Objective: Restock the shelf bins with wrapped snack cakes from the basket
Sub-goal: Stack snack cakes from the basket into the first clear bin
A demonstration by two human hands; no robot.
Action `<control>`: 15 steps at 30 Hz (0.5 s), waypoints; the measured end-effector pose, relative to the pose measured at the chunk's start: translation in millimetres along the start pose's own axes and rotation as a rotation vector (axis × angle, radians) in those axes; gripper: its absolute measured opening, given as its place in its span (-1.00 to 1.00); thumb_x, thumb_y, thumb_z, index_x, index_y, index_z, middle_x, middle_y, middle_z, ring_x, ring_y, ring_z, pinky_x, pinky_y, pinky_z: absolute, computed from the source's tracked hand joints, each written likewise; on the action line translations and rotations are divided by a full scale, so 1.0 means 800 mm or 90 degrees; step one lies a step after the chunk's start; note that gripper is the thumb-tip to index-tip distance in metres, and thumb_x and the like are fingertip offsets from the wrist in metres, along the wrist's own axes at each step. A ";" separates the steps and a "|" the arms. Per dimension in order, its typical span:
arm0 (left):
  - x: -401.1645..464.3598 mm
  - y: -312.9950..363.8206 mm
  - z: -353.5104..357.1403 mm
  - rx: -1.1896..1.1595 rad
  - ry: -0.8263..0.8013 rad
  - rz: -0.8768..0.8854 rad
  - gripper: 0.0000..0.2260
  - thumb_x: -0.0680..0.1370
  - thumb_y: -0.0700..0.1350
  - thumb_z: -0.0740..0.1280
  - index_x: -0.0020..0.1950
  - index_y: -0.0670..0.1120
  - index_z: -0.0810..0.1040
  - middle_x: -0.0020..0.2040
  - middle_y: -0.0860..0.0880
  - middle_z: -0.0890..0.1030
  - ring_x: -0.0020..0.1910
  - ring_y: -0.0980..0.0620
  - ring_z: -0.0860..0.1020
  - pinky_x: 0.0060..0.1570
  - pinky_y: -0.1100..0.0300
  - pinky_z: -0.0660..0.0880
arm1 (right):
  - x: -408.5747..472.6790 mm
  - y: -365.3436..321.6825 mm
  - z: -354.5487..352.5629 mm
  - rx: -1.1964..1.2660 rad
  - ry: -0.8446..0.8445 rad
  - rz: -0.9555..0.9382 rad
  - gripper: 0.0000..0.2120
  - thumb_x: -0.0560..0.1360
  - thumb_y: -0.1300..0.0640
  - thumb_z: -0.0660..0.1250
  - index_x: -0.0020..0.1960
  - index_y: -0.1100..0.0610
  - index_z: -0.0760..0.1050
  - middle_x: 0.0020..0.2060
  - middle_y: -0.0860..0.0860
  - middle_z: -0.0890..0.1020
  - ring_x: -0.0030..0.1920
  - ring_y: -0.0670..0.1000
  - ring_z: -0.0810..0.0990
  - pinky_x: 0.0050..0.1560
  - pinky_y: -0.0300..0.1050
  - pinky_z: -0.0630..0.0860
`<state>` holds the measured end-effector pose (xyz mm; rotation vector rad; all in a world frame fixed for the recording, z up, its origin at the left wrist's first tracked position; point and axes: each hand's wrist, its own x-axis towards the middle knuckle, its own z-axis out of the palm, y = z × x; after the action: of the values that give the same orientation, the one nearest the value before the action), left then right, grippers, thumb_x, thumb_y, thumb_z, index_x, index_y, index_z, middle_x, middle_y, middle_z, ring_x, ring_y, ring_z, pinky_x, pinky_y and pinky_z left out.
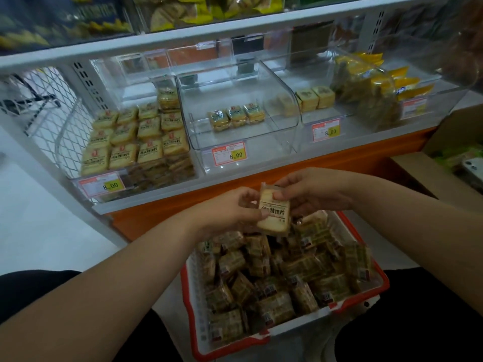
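Both hands hold one wrapped snack cake (275,212) above the far end of the basket. My left hand (230,207) pinches its lower left side. My right hand (311,190) pinches its upper right edge. The red and white basket (192,322) sits on the floor between my knees and holds several wrapped cakes (274,278). On the shelf, the left clear bin (86,178) is packed with rows of cakes (136,137). The middle bin (285,105) holds three small cakes (236,116).
A third bin (303,121) to the right has a few square cakes (315,97), with yellow snack packs (366,84) beyond. Price tags (229,154) hang on the bin fronts. A cardboard box (441,163) stands at the right. A wire mesh panel (52,113) closes the shelf's left end.
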<state>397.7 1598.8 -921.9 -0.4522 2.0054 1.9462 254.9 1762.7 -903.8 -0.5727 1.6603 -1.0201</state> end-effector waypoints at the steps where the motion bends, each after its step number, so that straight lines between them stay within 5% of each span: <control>1: -0.002 0.004 -0.005 0.027 0.034 0.010 -0.67 0.53 -0.27 0.40 0.26 -0.13 0.43 0.11 -0.10 0.65 0.07 -0.02 0.66 0.04 0.09 0.62 | 0.003 -0.008 0.006 -0.005 0.023 -0.022 -0.74 0.53 0.18 0.36 0.21 0.19 0.51 -0.06 0.07 0.71 -0.05 -0.01 0.69 -0.11 -0.17 0.59; 7: -0.022 0.021 -0.042 0.026 0.134 0.051 -0.74 0.55 -0.28 0.38 0.21 -0.10 0.47 0.07 -0.13 0.66 -0.01 -0.04 0.66 0.00 0.03 0.61 | 0.021 -0.058 0.026 0.027 0.046 -0.076 -0.67 0.50 0.27 0.41 0.22 0.17 0.40 -0.08 0.14 0.69 -0.20 0.02 0.72 -0.29 -0.19 0.61; 10: -0.032 0.024 -0.057 -0.008 0.238 0.100 -0.53 0.51 -0.22 0.45 0.37 -0.09 0.38 0.14 -0.08 0.63 0.00 0.02 0.68 -0.03 0.06 0.65 | 0.034 -0.073 0.038 0.041 0.061 -0.098 -0.71 0.49 0.29 0.41 0.14 0.16 0.40 -0.13 0.17 0.72 -0.16 0.11 0.73 -0.24 -0.08 0.65; 13: -0.049 0.030 -0.074 0.200 0.293 0.200 -0.12 0.36 0.00 0.57 0.53 0.22 0.13 0.36 0.16 0.36 0.12 0.25 0.58 0.06 0.18 0.60 | 0.054 -0.088 0.051 0.060 0.116 -0.163 -0.75 0.48 0.22 0.44 0.09 0.17 0.44 -0.13 0.13 0.71 -0.13 0.10 0.72 -0.13 -0.02 0.67; 15: -0.058 0.034 -0.084 0.418 0.298 0.232 -0.07 0.32 0.09 0.57 0.52 0.34 0.08 0.50 0.14 0.22 0.38 0.16 0.39 0.31 0.04 0.46 | 0.067 -0.098 0.059 0.067 0.116 -0.194 -0.77 0.48 0.16 0.44 0.08 0.18 0.49 -0.15 0.11 0.72 -0.14 0.08 0.72 -0.08 -0.03 0.67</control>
<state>427.8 1533.0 -874.9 -0.4117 3.0355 1.2766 272.4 1663.7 -869.4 -0.6928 1.6975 -1.4085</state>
